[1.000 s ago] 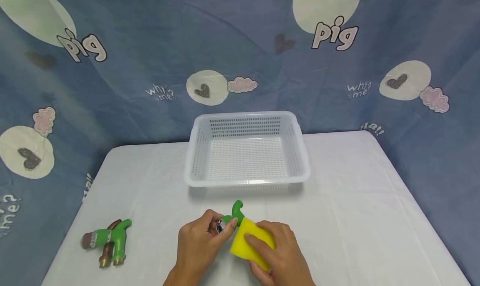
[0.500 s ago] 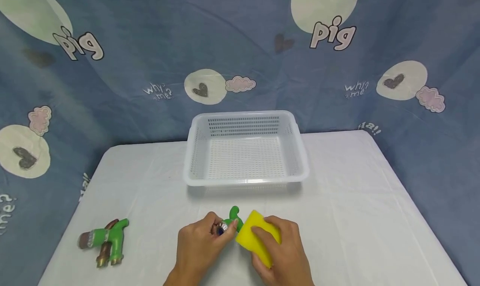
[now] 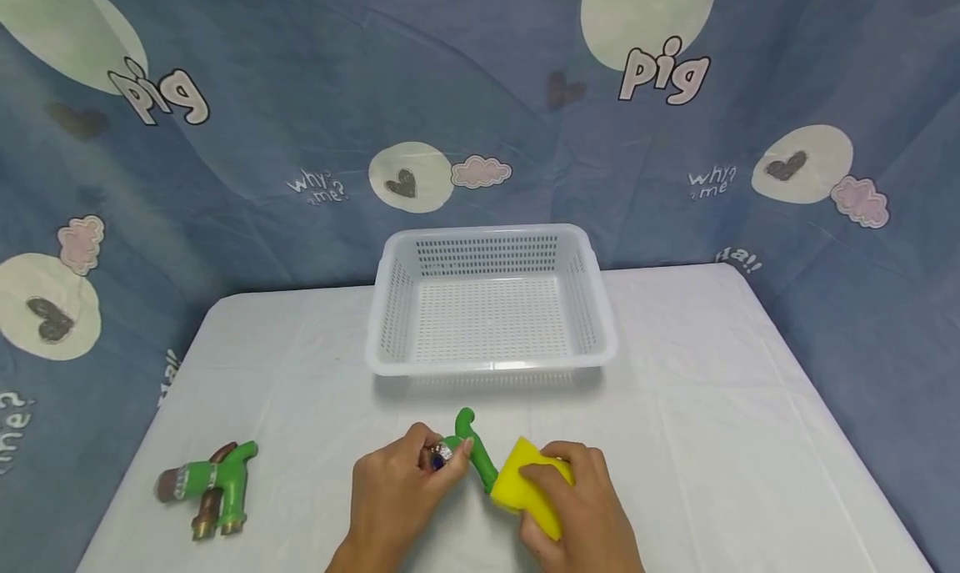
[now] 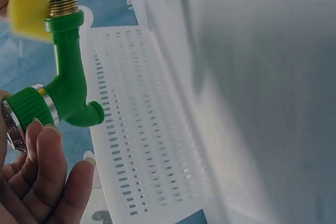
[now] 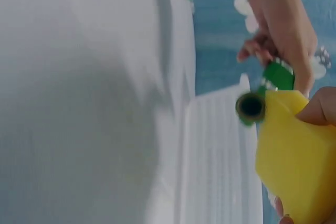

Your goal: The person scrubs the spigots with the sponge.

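Note:
A green faucet (image 4: pixel 71 77) with a threaded brass end is held by its knob end in my left hand (image 3: pixel 401 490). In the left wrist view some of that hand's fingers (image 4: pixel 50 163) curl beneath the knob. My right hand (image 3: pixel 588 506) grips a yellow sponge (image 3: pixel 528 490) between thumb and fingers. The sponge's left corner is at the faucet's threaded end in the head view; whether they touch I cannot tell. Looking from the right wrist, the sponge (image 5: pixel 294 156) is beside the pipe's round opening (image 5: pixel 251 107).
A white perforated basket (image 3: pixel 491 364) stands at the back middle of the white-covered table (image 3: pixel 690 406). On the left lie green and brown faucets (image 3: pixel 217 481), close together. Behind the table hangs a blue printed cloth (image 3: pixel 300 98).
My right hand has drawn the sponge right and slightly down along the faucet, uncovering its green pipe. My left hand keeps its hold, with the faucet turned slightly.

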A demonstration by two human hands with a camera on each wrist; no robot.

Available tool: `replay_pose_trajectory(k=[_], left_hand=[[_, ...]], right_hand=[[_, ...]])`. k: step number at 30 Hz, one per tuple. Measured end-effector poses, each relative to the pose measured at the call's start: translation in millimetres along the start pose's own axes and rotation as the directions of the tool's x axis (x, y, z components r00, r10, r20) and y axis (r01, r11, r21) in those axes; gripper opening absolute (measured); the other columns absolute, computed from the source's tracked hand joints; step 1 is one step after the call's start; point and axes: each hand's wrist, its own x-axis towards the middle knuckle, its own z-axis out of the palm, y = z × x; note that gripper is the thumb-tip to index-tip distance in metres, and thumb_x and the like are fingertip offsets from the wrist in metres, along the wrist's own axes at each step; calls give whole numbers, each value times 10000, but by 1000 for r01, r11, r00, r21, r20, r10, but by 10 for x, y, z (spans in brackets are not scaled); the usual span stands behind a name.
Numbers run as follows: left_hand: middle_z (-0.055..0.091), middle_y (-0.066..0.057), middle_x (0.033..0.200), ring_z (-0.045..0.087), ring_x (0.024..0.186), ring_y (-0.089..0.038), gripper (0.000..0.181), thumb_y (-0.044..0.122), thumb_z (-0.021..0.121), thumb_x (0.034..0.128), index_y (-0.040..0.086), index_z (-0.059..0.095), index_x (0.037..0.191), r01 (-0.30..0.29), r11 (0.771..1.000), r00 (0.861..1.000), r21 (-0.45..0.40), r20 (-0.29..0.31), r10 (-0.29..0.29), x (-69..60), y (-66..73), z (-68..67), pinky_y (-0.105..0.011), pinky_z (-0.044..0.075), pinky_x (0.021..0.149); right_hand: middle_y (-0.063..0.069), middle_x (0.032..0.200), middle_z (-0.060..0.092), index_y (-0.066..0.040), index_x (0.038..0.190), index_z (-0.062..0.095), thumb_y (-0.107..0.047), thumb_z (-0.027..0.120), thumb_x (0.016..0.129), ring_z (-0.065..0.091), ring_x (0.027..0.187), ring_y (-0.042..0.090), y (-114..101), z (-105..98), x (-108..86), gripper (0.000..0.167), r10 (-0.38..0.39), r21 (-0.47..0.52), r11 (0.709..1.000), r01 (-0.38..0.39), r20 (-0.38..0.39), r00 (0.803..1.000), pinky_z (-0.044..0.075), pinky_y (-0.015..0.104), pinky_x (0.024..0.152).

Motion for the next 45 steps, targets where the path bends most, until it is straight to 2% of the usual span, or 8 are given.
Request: replay_pose_trajectory(k=[4,10,20,26,31,35,39,45], left_hand=[[422,181,556,304,479,92,292,344,869,775,162,645,732,21,999,1000,-43,-4,-21,-7,-10,-10,-105,310,413],[433,188,575,313,506,111,298,299,927,759,155,666,758,43,991,998,-126,44,-38,-36,19,-10,-87,336,428],[503,202,631,426,550,93,281,203,953,736,176,681,799,150,969,988,-195,68,-139,-49,29,-19,-100,402,466],[542,233,678,490,592,87,259,201,929,780,197,682,858,182,951,981,-250,111,-158,-58,6,-37,-105,414,490],[583,212,690,500,592,88,199,255,875,843,205,685,878,117,946,990,-303,111,-86,-51,8,-33,-103,413,479],[616,183,697,496,592,84,179,319,829,891,205,690,883,55,947,996,-315,88,-28,-32,15,-32,-95,414,473],[630,174,718,500,597,61,167,256,850,854,209,700,909,60,944,997,-325,57,-44,-7,-16,-57,-97,403,463],[642,191,748,551,631,46,198,160,847,810,218,701,931,95,934,995,-345,57,-80,-5,-62,-80,-101,398,465]], right_hand=[[29,1225,592,-206,1110,737,-163,817,696,527,1059,204,91,-59,17,424,43,38,998,-43,-20,999,537,316,798],[62,1399,547,-184,1336,666,-122,857,841,544,1221,236,98,-51,55,534,69,261,963,-71,19,997,446,184,1017],[28,1351,554,-208,1314,667,-53,848,825,603,1129,206,82,-17,32,544,1,418,908,-40,92,996,540,255,951],[-43,1248,599,-249,1235,695,-22,825,830,629,1035,150,185,-98,30,483,98,424,895,-136,110,989,554,239,883],[-89,1319,598,-271,1330,667,-83,796,935,629,1135,147,185,-94,98,456,206,457,857,-237,117,971,541,237,960],[-80,1341,588,-285,1352,656,-120,763,975,626,1161,153,138,-43,101,426,192,496,831,-251,167,967,554,279,968],[-94,1277,605,-304,1306,679,-145,747,989,635,1102,140,123,-57,67,361,155,524,809,-266,246,957,561,297,934],[-100,1235,643,-294,1286,688,-193,675,1044,639,1065,131,226,-203,89,263,74,558,769,-311,406,911,563,289,907]])
